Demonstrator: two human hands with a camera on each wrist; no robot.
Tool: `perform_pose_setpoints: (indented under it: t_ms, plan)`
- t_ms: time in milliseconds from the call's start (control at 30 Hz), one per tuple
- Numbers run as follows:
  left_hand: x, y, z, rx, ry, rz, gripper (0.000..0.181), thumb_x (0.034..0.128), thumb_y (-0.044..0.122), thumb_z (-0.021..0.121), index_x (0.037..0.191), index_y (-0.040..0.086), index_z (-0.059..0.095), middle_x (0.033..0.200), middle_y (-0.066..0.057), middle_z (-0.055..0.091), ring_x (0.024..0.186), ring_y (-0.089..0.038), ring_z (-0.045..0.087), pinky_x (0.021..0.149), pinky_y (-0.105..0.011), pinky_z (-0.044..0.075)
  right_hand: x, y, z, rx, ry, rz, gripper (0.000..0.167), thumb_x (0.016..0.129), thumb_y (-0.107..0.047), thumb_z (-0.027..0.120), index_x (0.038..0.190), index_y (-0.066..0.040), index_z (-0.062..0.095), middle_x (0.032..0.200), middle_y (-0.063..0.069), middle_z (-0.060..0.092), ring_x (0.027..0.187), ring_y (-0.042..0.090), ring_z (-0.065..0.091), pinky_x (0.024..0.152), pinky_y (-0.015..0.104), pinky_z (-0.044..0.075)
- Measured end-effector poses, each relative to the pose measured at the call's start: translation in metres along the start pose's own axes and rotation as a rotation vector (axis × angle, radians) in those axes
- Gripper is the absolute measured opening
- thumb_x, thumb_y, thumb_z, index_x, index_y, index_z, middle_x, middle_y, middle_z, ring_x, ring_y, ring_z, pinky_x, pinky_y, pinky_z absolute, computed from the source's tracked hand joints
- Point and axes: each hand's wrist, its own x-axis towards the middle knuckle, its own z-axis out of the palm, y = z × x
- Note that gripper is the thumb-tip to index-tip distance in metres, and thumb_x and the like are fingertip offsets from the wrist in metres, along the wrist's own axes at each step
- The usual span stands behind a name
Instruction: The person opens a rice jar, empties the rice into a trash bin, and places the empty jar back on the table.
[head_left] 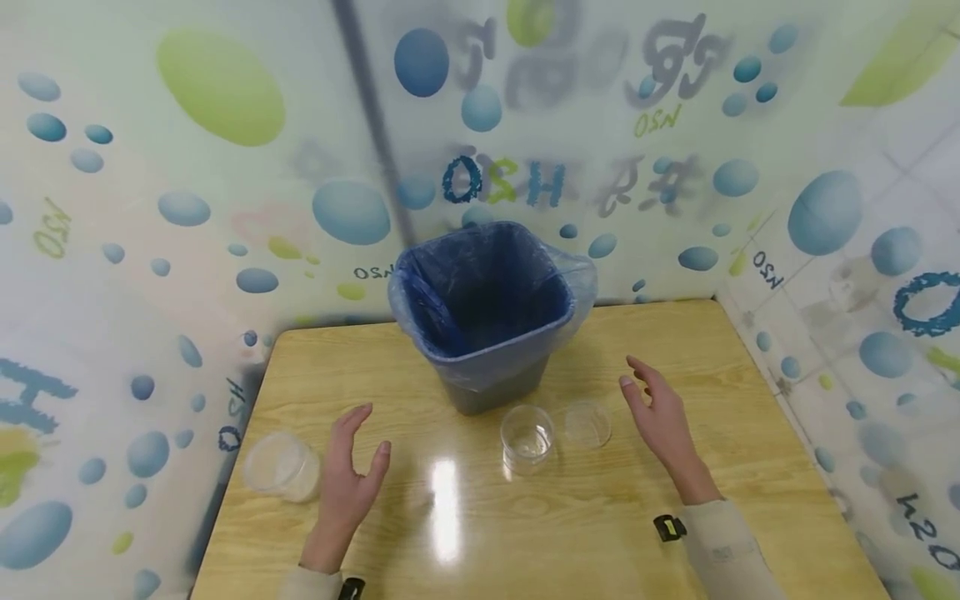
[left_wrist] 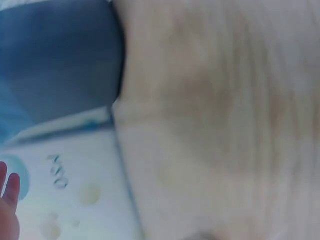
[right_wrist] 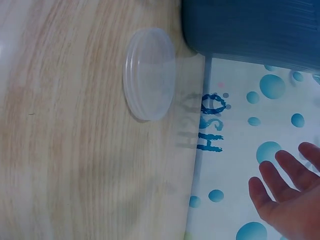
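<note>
My left hand (head_left: 349, 479) is above the table's left part, holding nothing, its thumb and fingers apart. Just left of it stands a clear plastic cup (head_left: 281, 467) with something whitish inside. My right hand (head_left: 663, 421) hovers at the right, also holding nothing, with its fingers spread in the right wrist view (right_wrist: 290, 192). Between the hands, a second clear cup (head_left: 527, 437) stands near the bin. Beside that cup lies a round clear lid (head_left: 587, 424), flat on the wood; the lid (right_wrist: 150, 75) is nearer my right hand than my left.
A blue-grey bin (head_left: 491, 383) lined with a translucent blue bag (head_left: 577, 287) stands at the table's back middle. The wooden table (head_left: 585, 533) meets a curtain-like wall (head_left: 300, 150) printed with blue and green dots behind and at the sides.
</note>
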Motion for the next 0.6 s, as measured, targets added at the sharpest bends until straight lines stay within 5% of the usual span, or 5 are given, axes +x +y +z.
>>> perform_pose_setpoints:
  t_ms: [300,600]
  plan:
    - [0.028,0.001,-0.047,0.177,0.119,0.016,0.067,0.1013,0.047,0.059,0.134,-0.011,0.058,0.128,-0.033,0.06,0.117,-0.047,0.055,0.113,-0.019,0.033,0.002,-0.006,-0.007,0.004,0.021,-0.003,0.053,0.111,-0.032,0.046,0.152,0.001,0.045,0.153,0.026,0.046,0.137,0.047,0.045,0.105,0.066,0.04]
    - [0.028,-0.01,-0.092,0.334,0.197,-0.128,0.056,0.0934,0.031,0.067,0.134,-0.007,0.061,0.126,-0.031,0.061,0.116,-0.051,0.054,0.112,-0.021,0.034,0.005,-0.007,-0.012,0.003,0.03,0.003,0.052,0.111,-0.031,0.046,0.153,0.001,0.046,0.153,0.025,0.047,0.137,0.047,0.046,0.105,0.064,0.041]
